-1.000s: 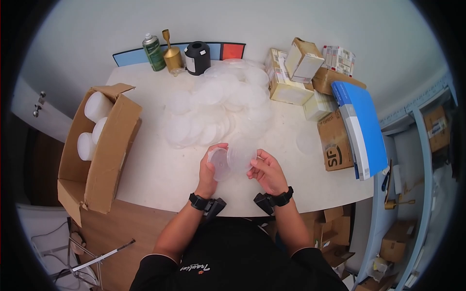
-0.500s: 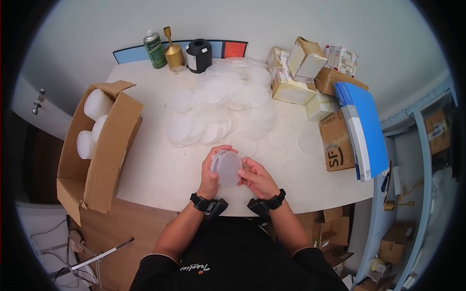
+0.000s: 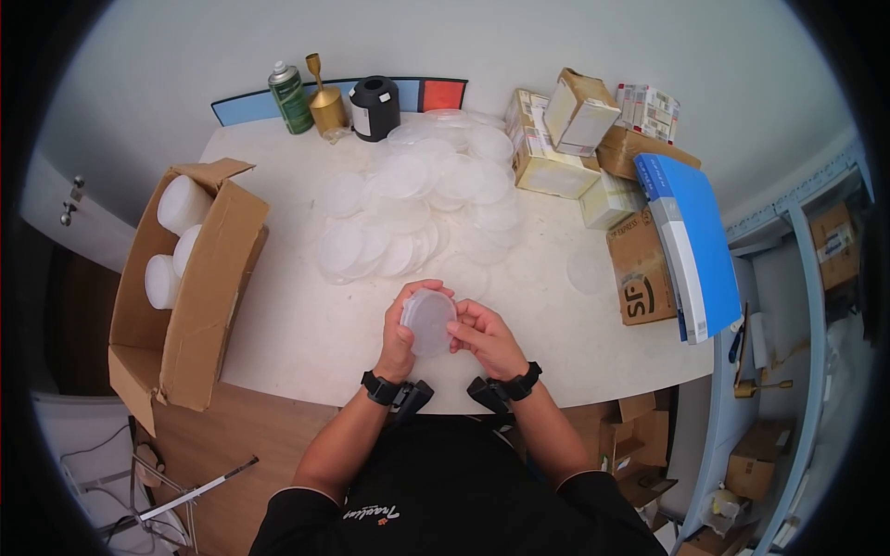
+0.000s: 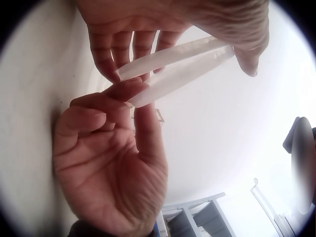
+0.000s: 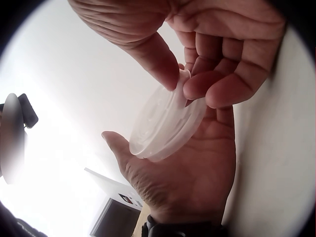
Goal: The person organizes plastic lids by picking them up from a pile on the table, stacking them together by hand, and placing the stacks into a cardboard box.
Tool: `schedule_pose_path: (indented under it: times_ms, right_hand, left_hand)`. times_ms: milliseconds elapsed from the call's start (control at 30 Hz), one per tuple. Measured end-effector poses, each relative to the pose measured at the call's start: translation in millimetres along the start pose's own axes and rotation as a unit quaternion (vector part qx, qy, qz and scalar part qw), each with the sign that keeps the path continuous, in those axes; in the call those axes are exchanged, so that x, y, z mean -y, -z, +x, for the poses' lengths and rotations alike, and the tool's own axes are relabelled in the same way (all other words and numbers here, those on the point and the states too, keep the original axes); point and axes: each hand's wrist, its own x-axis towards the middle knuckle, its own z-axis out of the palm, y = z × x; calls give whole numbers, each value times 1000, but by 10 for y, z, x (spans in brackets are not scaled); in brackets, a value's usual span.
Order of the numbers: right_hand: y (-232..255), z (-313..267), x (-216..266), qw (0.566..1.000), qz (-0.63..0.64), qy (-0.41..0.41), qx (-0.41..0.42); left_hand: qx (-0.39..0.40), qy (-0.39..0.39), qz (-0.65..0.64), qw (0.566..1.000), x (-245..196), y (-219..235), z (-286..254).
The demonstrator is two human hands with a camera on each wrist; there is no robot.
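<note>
Over the table's front part, two translucent round plastic lids are held one against the other, nearly aligned. In the head view the nearer lid (image 3: 431,326) covers most of the other. My left hand (image 3: 399,335) holds the back lid (image 4: 165,60) by its edges, fingers on one side and thumb on the other. With thumb and index finger my right hand (image 3: 491,347) pinches the edge of the front lid (image 5: 155,116). A narrow wedge shows between the two discs in the left wrist view. Beyond the hands spreads a heap of similar lids (image 3: 403,213).
An open cardboard box (image 3: 209,296) with white tubs (image 3: 162,281) stands at the left. Behind the heap are a green spray can (image 3: 291,100), a brass holder (image 3: 327,109) and a black canister (image 3: 375,111). Cartons (image 3: 556,171) and a blue binder (image 3: 691,246) stand at the right.
My right hand has brought its lid leftward from beside the left hand's lid to lie over it. Since half a second ago the two discs have come closer into line.
</note>
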Motion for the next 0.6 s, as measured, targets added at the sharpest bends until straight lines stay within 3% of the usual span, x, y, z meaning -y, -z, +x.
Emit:
schedule_pose_path:
  times_ms: [333,433,533,600]
  right_hand:
    - [-45,27,4,994,-101,4,-33]
    - [-112,20,38,961,-244,97,-93]
    - [-101,-6,228,910,-356,130,-168]
    - [-80,-19,377,867,-444,160,-161]
  left_hand:
    - [18,21,-19,999,-56,-10,-8]
    - [-14,17,-40,999,-51,-6,-6]
    - [-50,11,-81,995,-36,24,8]
    - [-71,11,-102,992,-43,39,8]
